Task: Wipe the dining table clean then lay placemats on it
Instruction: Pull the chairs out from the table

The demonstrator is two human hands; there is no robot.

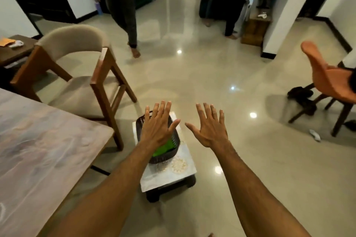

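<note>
Left hand (157,131) hovers over a dark basket (165,158), right hand (211,131) beside it, each grip spread, empty.

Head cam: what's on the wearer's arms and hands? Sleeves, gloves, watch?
Nothing worn that shows. The left arm and right arm are bare to the frame edge, with no sleeves in view. The left hand and right hand are ungloved, with no watch, band or ring that I can make out.
</note>
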